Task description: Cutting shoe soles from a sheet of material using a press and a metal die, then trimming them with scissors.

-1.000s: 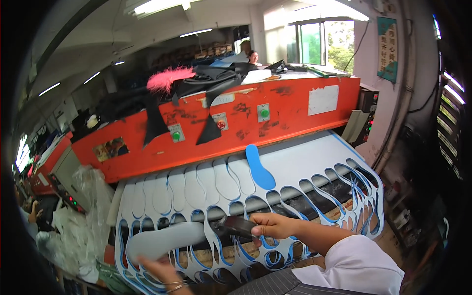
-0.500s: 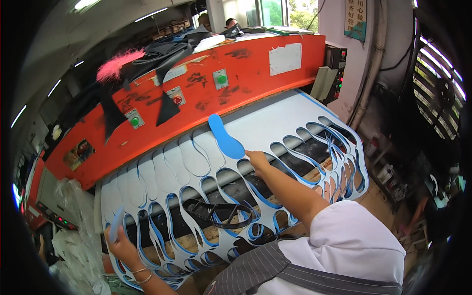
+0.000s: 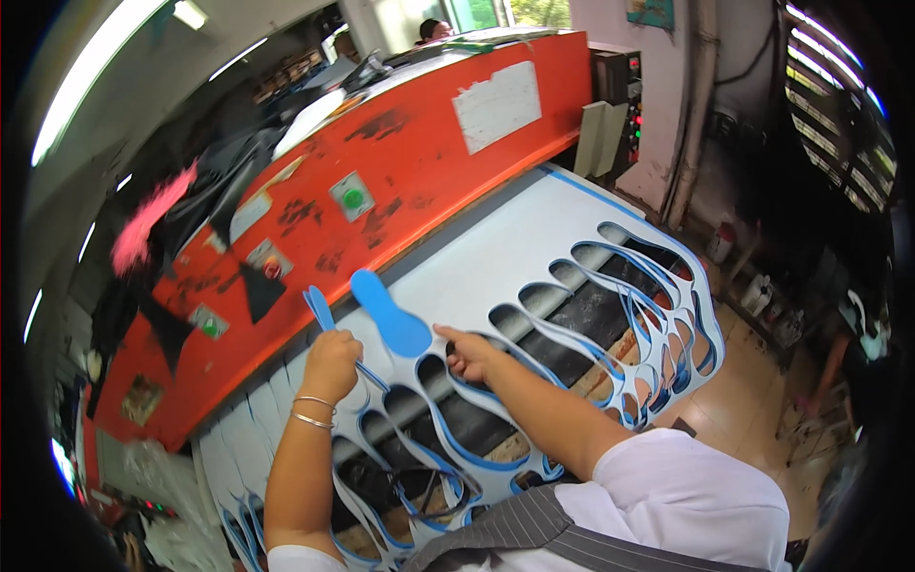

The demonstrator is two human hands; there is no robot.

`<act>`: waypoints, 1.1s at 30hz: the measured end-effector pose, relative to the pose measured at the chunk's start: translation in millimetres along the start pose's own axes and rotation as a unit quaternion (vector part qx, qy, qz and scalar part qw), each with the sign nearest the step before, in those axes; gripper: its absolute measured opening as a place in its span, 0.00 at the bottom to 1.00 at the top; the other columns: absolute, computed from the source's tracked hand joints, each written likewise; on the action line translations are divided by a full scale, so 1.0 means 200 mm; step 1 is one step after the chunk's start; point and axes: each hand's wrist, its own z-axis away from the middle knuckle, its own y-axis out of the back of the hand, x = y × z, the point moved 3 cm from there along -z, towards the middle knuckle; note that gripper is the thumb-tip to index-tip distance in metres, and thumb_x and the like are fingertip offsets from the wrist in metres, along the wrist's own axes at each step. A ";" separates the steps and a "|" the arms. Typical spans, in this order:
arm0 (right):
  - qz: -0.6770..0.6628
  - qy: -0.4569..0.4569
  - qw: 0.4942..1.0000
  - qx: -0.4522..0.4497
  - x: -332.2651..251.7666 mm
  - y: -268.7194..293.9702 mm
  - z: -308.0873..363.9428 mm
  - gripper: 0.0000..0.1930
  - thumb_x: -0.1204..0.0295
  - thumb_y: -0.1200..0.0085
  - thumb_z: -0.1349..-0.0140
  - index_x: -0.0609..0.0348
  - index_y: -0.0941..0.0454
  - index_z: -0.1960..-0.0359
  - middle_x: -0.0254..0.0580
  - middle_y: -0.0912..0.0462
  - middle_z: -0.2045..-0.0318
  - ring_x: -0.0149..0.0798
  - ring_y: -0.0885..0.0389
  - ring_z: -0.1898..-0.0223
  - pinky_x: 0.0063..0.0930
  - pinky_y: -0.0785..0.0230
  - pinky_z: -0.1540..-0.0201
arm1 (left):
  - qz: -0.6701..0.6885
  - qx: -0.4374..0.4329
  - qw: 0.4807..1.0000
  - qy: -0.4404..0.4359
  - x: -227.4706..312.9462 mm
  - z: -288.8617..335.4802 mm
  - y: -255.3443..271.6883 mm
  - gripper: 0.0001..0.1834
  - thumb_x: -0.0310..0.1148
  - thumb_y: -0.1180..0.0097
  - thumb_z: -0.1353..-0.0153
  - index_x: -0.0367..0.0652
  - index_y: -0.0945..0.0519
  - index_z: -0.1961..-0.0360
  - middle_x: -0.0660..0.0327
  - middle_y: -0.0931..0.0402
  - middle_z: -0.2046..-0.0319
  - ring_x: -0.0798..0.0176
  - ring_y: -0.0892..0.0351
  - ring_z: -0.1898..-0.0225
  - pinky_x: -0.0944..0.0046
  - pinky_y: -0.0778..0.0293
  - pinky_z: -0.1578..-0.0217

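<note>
A blue insole [image 3: 393, 316] lies on the white foam sheet [image 3: 515, 224], close to the front of the red machine. My right hand [image 3: 474, 357] is just right of the insole's wider end. Its index finger is stretched out and the others are loosely bent, with nothing visible in them. To the insole's left, my left hand [image 3: 332, 364] is wrapped round the blue insoles [image 3: 318, 307], which look like a thin stack standing on edge. Its fingers hide the stack's middle, so I cannot tell how many pieces it has.
Sole-shaped openings cut the near part of the sheet into thin strips. A dark sole-shaped frame with crossbars [image 3: 429, 491] lies among them. Behind stands the red press [image 3: 400, 153] with green and red buttons. A control box [image 3: 615, 124] sits at its right end.
My left hand has swung from the far left up beside the loose insole, bringing its insoles along. My right fingertips have come off the loose insole's edge. The view has shifted.
</note>
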 end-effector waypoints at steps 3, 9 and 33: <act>-0.057 -0.048 0.996 -0.058 -0.04 0.07 -0.14 0.11 0.57 0.45 0.41 0.46 0.28 0.75 0.24 0.33 0.84 0.20 0.46 0.89 0.11 0.59 0.91 | 0.021 -0.129 0.991 -0.012 -0.09 -0.28 -0.37 0.07 0.21 0.48 0.57 0.45 0.22 0.78 0.53 0.26 0.72 0.48 0.27 0.64 0.52 0.32 0.64; -0.096 -0.085 0.975 -0.180 -0.19 0.20 -0.25 0.11 0.65 0.47 0.39 0.49 0.30 0.79 0.25 0.42 0.94 0.21 0.50 0.94 0.19 0.62 0.92 | 0.085 -0.229 0.966 -0.090 0.12 -0.76 -0.50 0.30 0.20 0.38 0.64 0.46 0.25 0.53 0.52 0.29 0.47 0.49 0.29 0.49 0.54 0.35 0.49; -0.308 0.091 0.907 -0.272 -0.35 0.19 -0.36 0.22 0.57 0.49 0.39 0.58 0.29 0.48 0.42 0.24 0.52 0.37 0.27 0.50 0.30 0.36 0.47 | 0.095 -0.217 0.962 -0.136 0.05 -0.93 -0.67 0.53 0.26 0.26 0.79 0.34 0.34 0.43 0.42 0.42 0.39 0.41 0.43 0.37 0.53 0.43 0.38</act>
